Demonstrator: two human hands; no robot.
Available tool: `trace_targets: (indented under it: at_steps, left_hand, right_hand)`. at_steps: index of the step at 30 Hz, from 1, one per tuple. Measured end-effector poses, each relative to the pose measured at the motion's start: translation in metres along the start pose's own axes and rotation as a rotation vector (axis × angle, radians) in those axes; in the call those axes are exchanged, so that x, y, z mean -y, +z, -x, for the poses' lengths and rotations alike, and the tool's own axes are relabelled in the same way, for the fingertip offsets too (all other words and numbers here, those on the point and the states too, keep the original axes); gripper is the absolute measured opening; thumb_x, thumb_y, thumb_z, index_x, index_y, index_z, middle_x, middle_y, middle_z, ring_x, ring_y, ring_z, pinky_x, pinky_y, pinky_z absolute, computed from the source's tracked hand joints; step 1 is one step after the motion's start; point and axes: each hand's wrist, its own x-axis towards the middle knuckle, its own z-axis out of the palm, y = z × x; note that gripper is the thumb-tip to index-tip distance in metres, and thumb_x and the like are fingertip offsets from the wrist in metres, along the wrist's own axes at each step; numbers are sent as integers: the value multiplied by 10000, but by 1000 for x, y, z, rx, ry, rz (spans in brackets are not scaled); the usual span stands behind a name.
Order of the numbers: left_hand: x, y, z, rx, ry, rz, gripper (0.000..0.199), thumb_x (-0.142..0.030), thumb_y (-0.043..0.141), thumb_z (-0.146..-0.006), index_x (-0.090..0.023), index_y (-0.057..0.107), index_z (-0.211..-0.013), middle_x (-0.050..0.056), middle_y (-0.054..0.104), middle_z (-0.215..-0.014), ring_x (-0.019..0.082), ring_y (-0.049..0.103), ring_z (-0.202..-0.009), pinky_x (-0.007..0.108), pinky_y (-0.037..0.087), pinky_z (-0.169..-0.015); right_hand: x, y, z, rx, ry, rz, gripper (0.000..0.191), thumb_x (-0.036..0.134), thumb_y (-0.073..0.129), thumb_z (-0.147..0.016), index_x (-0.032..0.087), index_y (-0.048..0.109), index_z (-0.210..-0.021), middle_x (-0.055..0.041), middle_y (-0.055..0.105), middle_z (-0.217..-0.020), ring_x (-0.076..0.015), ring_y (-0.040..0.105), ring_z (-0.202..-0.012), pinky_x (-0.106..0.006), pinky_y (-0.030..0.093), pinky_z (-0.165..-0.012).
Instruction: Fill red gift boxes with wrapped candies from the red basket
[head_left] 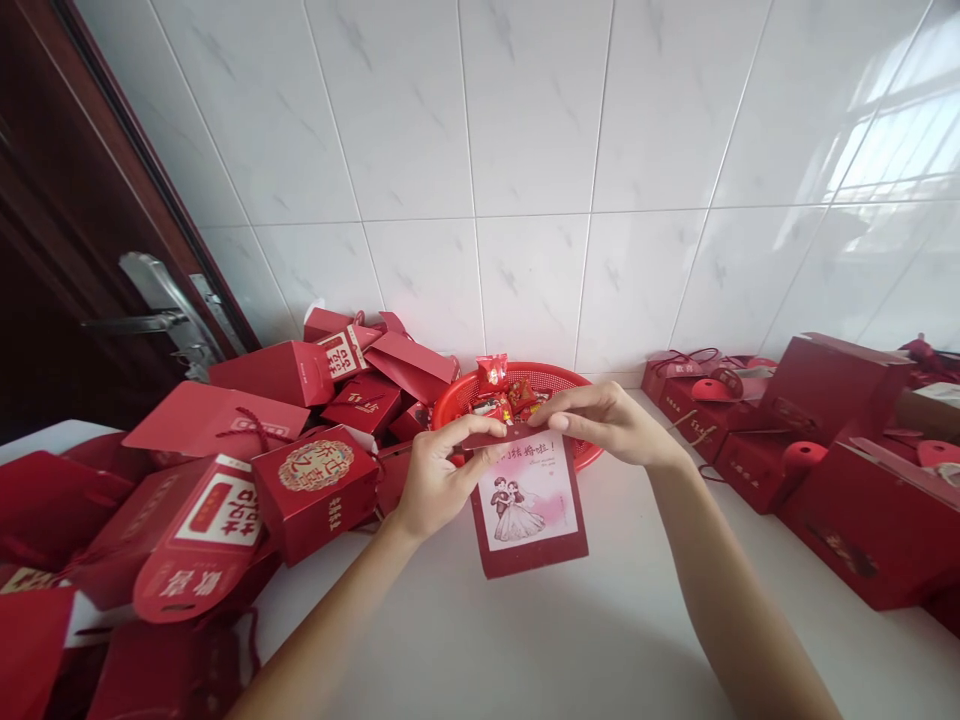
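Note:
A red wedding packet (531, 505), with a white panel showing a drawn bride and groom, hangs upright between my hands over the table's front part. Whether it is a bag or the face of a box I cannot tell. My left hand (448, 475) pinches its upper left edge between thumb and fingers. At its upper right edge is my right hand (615, 425), its fingers bent over the top and the thumb close to them. Just behind the packet stands a red plastic basket (559, 378) with wrapped sweets (521, 396) in it, partly hidden by my hands.
Red gift boxes (319, 490) lie heaped at the left, some with lids open. More red boxes (862, 520) with cord handles stand at the right. A white tiled wall (532, 280) closes off the back, and a dark door (82, 200) is at far left.

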Motion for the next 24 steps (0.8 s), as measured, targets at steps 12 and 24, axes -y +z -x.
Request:
trace_targets:
  at_steps: [12,24]
  left_hand:
    - [1,6,2,38,39,-39,170,-353,774,-762,-201,770,-840,35,789,-825,202,742,-740,283,618,-728]
    - [-12,18,13,-109,137,-68,140,-315,718,-840,-237,717,-956,-6,779,-888,181,743,-761,257,605,-756]
  right_hand:
    - [-5,-3,-1,-1,81,142,152,266,723,-835,164,769,-938,-55,751,-902,-166,680,-798,-276,543,-696]
    - [4,-6,9,-52,73,-39,295,439,780,-776,151,722,-813,-22,682,-750,-122,603,-666,-241,483,-588]
